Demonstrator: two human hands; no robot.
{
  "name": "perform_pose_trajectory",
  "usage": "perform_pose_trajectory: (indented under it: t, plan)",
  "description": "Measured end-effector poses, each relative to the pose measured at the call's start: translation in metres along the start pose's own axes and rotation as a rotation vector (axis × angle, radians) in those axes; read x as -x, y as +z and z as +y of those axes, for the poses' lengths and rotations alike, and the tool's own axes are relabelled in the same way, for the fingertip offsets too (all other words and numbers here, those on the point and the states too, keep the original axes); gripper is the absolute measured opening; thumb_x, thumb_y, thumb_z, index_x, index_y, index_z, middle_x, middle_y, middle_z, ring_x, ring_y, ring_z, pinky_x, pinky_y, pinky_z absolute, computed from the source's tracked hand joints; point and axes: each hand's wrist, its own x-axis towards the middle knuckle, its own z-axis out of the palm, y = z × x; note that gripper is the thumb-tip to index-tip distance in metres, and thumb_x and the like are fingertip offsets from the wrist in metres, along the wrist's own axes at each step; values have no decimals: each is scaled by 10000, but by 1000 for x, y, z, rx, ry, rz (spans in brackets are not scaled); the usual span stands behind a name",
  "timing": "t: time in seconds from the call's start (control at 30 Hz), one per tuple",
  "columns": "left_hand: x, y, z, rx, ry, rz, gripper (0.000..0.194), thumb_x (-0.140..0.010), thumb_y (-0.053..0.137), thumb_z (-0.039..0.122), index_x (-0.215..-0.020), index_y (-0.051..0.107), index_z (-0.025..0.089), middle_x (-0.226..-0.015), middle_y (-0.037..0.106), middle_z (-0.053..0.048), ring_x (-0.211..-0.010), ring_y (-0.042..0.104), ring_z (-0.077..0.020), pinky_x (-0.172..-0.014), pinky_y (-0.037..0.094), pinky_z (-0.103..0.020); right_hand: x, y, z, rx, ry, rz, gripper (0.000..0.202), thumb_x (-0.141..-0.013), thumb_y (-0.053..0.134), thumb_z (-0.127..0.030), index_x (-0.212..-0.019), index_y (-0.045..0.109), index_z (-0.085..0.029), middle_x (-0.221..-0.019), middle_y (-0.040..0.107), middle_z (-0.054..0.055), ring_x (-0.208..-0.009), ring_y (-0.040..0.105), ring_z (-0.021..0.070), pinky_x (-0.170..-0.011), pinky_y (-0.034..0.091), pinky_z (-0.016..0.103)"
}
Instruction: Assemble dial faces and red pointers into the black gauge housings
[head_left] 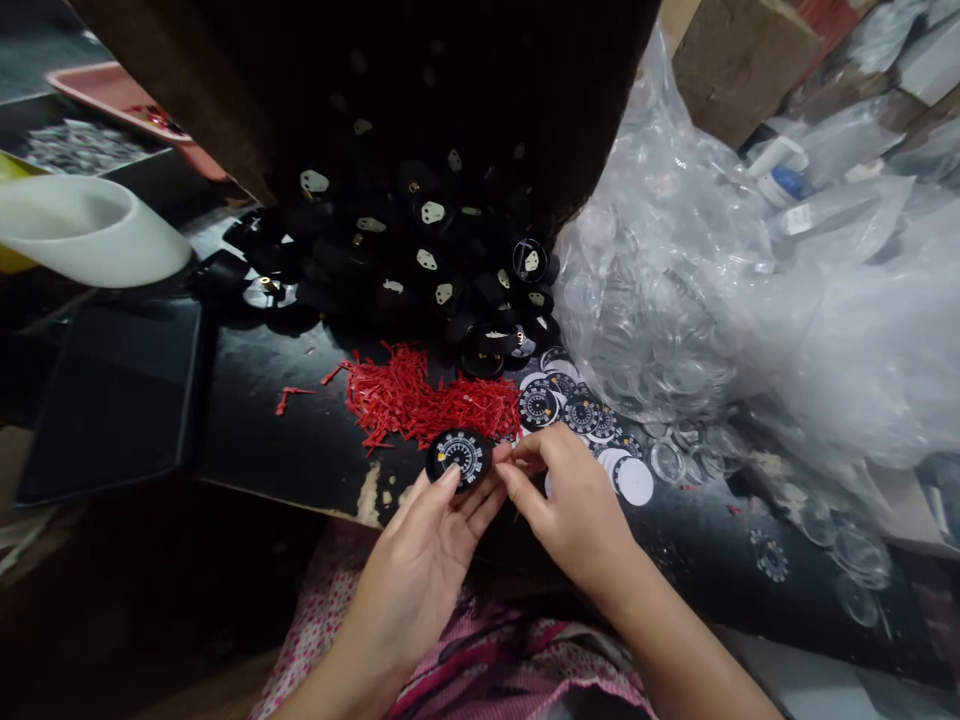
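Note:
A round black gauge with a white-marked dial (pixel 463 457) rests in my left hand (pixel 431 550), thumb on its face and fingers beneath it. Just right of the gauge, my right hand (pixel 574 500) has thumb and index finger pinched together near my left fingertips; whatever is between them is too small to make out. Behind the gauge lies a heap of thin red pointers (pixel 420 395). Loose printed dial discs (pixel 581 410), some turned white side up, are spread behind my right hand.
Black housings (pixel 427 270) spill from a large dark box (pixel 375 60) at the back. Clear bags (pixel 675 280) and transparent rings (pixel 667 460) lie right. A white scoop-like container (pixel 97 230), black tray (pixel 112 390) and pink basket (pixel 112 90) are at left.

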Motion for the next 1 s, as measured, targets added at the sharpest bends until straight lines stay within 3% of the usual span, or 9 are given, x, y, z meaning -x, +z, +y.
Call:
perform_pose_trajectory:
  t: [0.13, 0.23, 0.37, 0.47, 0.67, 0.73, 0.83, 0.93, 1.0]
  plan:
    - [0, 0, 4, -33, 27, -2, 174, -860, 639, 236, -980, 703, 127, -1095, 759, -148, -1115, 682, -287, -1025, 517, -426, -1, -10, 9, -4, 2, 37, 68, -941, 545, -185, -916, 607, -191, -899, 667, 47, -852, 620, 194, -777, 479, 334]
    - [2, -6, 11, -154, 157, -17, 204, -872, 659, 268, -1041, 693, 160, -1118, 757, -121, -1142, 666, -256, -994, 530, -348, 1, -30, 18, -7, 60, 85, 82, -934, 544, -177, -942, 624, -192, -925, 674, 44, -873, 627, 184, -797, 473, 321]
    - [3, -19, 13, -311, 191, 4, 319, -828, 729, 275, -1142, 686, 238, -1108, 758, -64, -1123, 667, -240, -815, 581, -242, 10, -47, 21, 137, 130, -105, 120, -930, 535, -151, -925, 647, -193, -904, 677, 39, -847, 621, 185, -771, 459, 317]
    - [1, -25, 8, -354, 170, -29, 282, -807, 755, 271, -1086, 720, 255, -1085, 758, -38, -1083, 680, -224, -798, 584, -224, 10, -39, 15, 343, 98, -245, 147, -932, 523, -137, -938, 663, -180, -909, 683, 64, -850, 622, 212, -769, 445, 339]
    - [3, -27, 3, -344, 116, -67, 168, -812, 755, 257, -978, 734, 237, -1028, 767, -29, -957, 707, -176, -840, 586, -237, -9, -15, 6, 678, -6, -306, 180, -935, 495, -178, -910, 667, -133, -876, 690, 142, -801, 632, 278, -738, 428, 406]
    - [5, -25, 3, -310, 92, -57, 160, -828, 739, 248, -987, 723, 231, -1027, 770, -34, -944, 717, -180, -851, 591, -260, -12, -13, 6, 645, -29, -293, 158, -915, 509, -159, -888, 662, -130, -858, 694, 138, -785, 632, 274, -737, 425, 408]
    - [6, -19, 5, -210, -37, -69, 176, -872, 679, 241, -1046, 697, 221, -1134, 751, -76, -1019, 715, -239, -868, 600, -347, -12, -15, 5, 366, 2, -243, 91, -888, 565, -155, -835, 638, -167, -840, 697, 68, -751, 620, 207, -725, 428, 355]
    - [3, -9, 6, -84, -230, -95, 120, -885, 634, 212, -981, 704, 193, -1166, 740, -99, -1041, 713, -278, -892, 594, -415, -6, -18, 4, 47, 48, -161, 56, -866, 606, -150, -840, 616, -198, -822, 679, 1, -733, 598, 151, -714, 431, 301]
    - [0, -4, 7, -41, -254, -79, 114, -885, 609, 176, -916, 719, 165, -1117, 756, -110, -1051, 711, -276, -933, 575, -415, -3, -20, 3, -32, 42, -114, 57, -866, 607, -146, -862, 609, -203, -839, 671, 0, -768, 597, 153, -744, 437, 306]
